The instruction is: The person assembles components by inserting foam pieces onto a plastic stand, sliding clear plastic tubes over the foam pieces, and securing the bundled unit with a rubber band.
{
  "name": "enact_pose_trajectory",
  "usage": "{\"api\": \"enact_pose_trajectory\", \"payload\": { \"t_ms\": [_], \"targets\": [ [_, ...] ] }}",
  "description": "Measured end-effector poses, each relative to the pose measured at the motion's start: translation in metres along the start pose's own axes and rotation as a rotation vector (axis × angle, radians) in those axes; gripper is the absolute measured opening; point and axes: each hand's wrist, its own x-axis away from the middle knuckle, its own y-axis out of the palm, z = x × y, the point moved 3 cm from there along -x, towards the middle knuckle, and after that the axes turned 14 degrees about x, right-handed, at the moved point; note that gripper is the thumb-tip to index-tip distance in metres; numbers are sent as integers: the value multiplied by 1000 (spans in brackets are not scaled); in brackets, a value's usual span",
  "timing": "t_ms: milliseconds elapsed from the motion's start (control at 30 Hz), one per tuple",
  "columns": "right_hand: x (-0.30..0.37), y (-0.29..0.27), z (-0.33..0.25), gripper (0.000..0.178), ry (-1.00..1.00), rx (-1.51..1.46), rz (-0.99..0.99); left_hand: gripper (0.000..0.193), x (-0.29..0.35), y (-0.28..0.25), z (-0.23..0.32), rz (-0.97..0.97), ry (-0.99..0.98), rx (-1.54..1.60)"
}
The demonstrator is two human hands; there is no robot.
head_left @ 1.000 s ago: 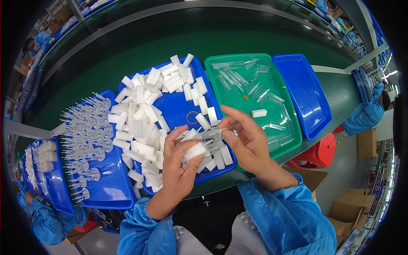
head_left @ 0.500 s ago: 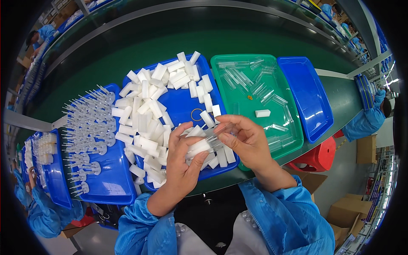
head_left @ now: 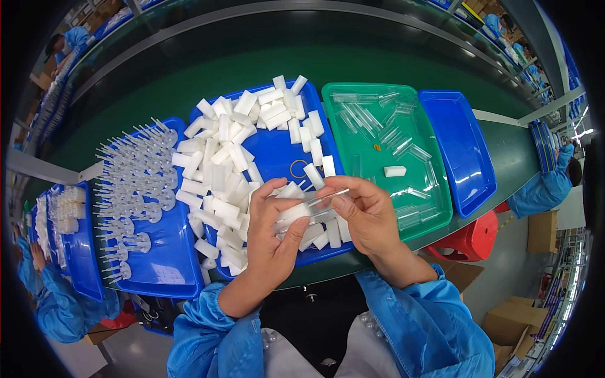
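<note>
In front of my chest, over the near edge of the tray of foam pieces, both hands meet. My left hand [head_left: 270,234] is closed round a white foam block [head_left: 293,214], gripped between thumb and fingers. A clear plastic tube [head_left: 321,203] runs from that block toward the right; my right hand [head_left: 370,220] pinches its other end. Whether the block sits inside the tube or just against it I cannot tell. Beneath the hands, a blue tray [head_left: 277,151] holds a heap of white foam blocks [head_left: 220,179] and a thin ring [head_left: 299,168].
A green tray [head_left: 372,183] on the right holds clear tubes and one white block [head_left: 395,171]. Beyond it lies another blue tray [head_left: 457,151]. Leftward, a blue tray [head_left: 157,268] carries many white stemmed parts [head_left: 135,183]. A red stool [head_left: 469,236] stands below the table; co-workers sit at both sides.
The clear tube has turned to lie more level between my hands, and my right fingers have shifted slightly along it. My left hand keeps its hold on the block. The view has shifted a little.
</note>
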Motion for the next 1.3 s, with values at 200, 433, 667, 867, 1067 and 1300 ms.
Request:
{"api": "enact_pose_trajectory", "payload": {
  "t_ms": [200, 433, 667, 867, 1067, 1300],
  "targets": [
    [4, 6, 1, 26, -81, 54, 46, 17, 1, -1, -2, 21, -14, 107],
    [6, 5, -2, 24, -184, 109, 51, 14, -1, 0, 2, -16, 73, -15],
    [0, -2, -13, 25, -69, 198, -34, 13, 1, 0, 0, -48, -44, 41],
    [-3, -5, -19, 23, -129, 361, 1, 19, 2, 1, 1, -85, -42, 12],
    [0, -3, -25, 15, -243, 811, 74, 21, 2, 2, -1, -85, -35, -34],
    [-3, -7, -8, 18, -38, 325, 23, 36, 1, 5, 3, -165, 33, -37]
  ]
}}
